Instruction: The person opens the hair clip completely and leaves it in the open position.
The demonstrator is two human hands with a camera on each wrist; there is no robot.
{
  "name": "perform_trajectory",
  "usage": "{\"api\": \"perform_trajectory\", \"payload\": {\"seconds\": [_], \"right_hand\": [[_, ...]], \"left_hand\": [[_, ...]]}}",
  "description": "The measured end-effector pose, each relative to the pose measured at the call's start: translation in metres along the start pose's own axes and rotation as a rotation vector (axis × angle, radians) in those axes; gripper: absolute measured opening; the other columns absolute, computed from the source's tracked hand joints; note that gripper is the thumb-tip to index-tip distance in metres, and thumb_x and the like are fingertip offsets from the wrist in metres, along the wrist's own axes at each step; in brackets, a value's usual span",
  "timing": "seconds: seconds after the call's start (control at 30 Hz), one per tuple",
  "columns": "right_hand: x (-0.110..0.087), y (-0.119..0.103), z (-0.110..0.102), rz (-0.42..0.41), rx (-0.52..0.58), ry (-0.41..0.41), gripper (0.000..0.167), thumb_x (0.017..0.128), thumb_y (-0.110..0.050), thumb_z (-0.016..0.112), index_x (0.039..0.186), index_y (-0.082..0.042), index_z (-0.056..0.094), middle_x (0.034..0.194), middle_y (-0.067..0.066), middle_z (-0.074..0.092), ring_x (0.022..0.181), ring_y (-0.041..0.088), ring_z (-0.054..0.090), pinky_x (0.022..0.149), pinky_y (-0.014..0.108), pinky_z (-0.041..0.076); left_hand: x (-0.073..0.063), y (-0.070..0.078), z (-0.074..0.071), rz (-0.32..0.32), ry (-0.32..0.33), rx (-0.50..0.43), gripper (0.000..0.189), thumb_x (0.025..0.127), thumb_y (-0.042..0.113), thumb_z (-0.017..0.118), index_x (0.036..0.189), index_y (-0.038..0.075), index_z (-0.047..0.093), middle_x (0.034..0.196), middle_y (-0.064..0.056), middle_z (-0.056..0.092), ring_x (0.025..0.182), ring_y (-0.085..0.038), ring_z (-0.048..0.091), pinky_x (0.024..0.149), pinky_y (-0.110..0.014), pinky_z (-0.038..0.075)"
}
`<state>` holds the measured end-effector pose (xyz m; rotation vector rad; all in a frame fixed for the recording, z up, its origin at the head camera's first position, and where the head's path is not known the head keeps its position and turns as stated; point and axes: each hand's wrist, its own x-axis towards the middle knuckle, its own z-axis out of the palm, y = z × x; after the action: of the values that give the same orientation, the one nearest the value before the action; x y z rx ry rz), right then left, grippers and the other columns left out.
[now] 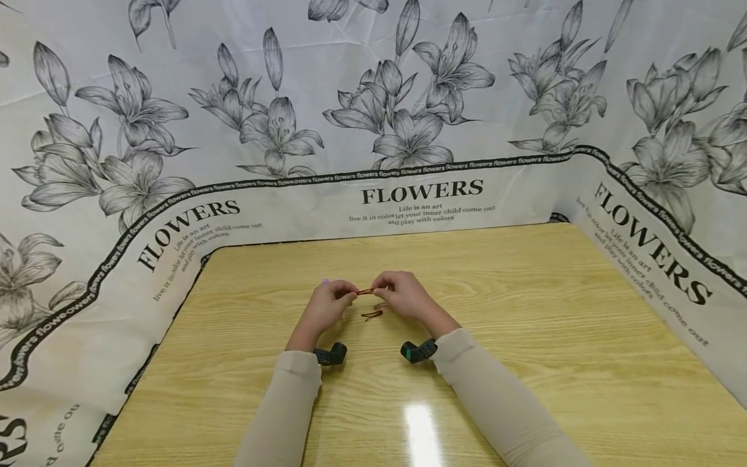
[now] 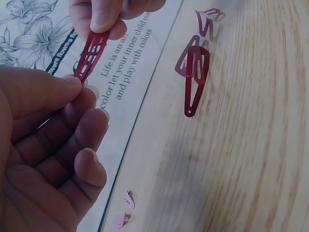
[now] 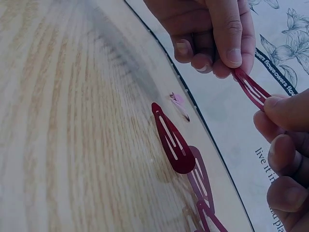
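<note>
A red snap hair clip is held between my two hands above the table. My left hand pinches its narrow end between thumb and index finger, the other fingers loosely bent. The opposite, wider end is pinched by my right hand, whose thumb and fingers cover part of it. In the left wrist view the slots of the held clip show. Below the hands lies a dark red hair clip, overlapping a lighter red clip; whether they are linked I cannot tell. Another red clip is beside them.
Small pink clips lie near the table's edge, mostly behind my left hand in the head view. White flower-printed cloth rises around the wooden table. A black wrist device is on each arm.
</note>
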<state>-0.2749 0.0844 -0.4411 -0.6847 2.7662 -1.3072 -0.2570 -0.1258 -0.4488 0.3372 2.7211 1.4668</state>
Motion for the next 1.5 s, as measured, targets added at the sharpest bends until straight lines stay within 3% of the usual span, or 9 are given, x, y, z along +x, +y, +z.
{"api": "perform_trajectory", "payload": {"seconds": [0.23, 0.63, 1.03, 1.3, 1.5], "right_hand": [[-0.003, 0.002, 0.003, 0.002, 0.028, 0.013, 0.008, 0.095, -0.02, 0.062, 0.096, -0.018, 0.07, 0.09, -0.002, 0.066, 0.068, 0.016, 0.052, 0.062, 0.031, 0.045], [-0.008, 0.003, 0.005, -0.001, 0.068, 0.019, 0.008, 0.096, -0.018, 0.062, 0.097, -0.016, 0.069, 0.09, 0.008, 0.068, 0.066, 0.016, 0.052, 0.059, 0.03, 0.045], [-0.009, 0.003, 0.003, -0.036, 0.019, 0.0, 0.008, 0.096, -0.016, 0.06, 0.098, -0.014, 0.068, 0.081, 0.0, 0.062, 0.063, 0.013, 0.048, 0.061, 0.027, 0.042], [-0.011, 0.0, 0.001, -0.023, 0.044, -0.044, 0.009, 0.098, -0.016, 0.058, 0.099, -0.013, 0.067, 0.089, 0.01, 0.066, 0.067, 0.015, 0.049, 0.064, 0.029, 0.043], [-0.011, 0.001, 0.001, -0.033, 0.039, -0.027, 0.009, 0.097, -0.018, 0.059, 0.098, -0.015, 0.068, 0.089, 0.003, 0.065, 0.07, 0.015, 0.05, 0.067, 0.03, 0.044]], "left_hand": [[-0.001, 0.001, -0.002, 0.03, 0.009, -0.005, 0.013, 0.097, 0.021, 0.06, 0.102, 0.017, 0.071, 0.097, -0.004, 0.069, 0.083, -0.015, 0.062, 0.068, -0.031, 0.05], [-0.004, 0.003, 0.0, 0.04, -0.024, -0.025, 0.013, 0.098, 0.018, 0.057, 0.104, 0.013, 0.068, 0.102, -0.012, 0.068, 0.086, -0.016, 0.062, 0.07, -0.032, 0.049], [-0.005, 0.005, 0.003, 0.048, -0.068, 0.014, 0.013, 0.1, 0.018, 0.054, 0.105, 0.013, 0.064, 0.103, -0.011, 0.066, 0.086, -0.018, 0.06, 0.072, -0.032, 0.048], [-0.005, 0.004, 0.003, 0.051, -0.082, 0.009, 0.012, 0.101, 0.017, 0.051, 0.103, 0.012, 0.062, 0.104, -0.012, 0.065, 0.088, -0.017, 0.06, 0.076, -0.033, 0.048], [-0.004, 0.002, 0.002, 0.031, -0.092, -0.003, 0.013, 0.101, 0.021, 0.051, 0.104, 0.014, 0.063, 0.105, -0.012, 0.065, 0.091, -0.018, 0.06, 0.074, -0.032, 0.047]]}}
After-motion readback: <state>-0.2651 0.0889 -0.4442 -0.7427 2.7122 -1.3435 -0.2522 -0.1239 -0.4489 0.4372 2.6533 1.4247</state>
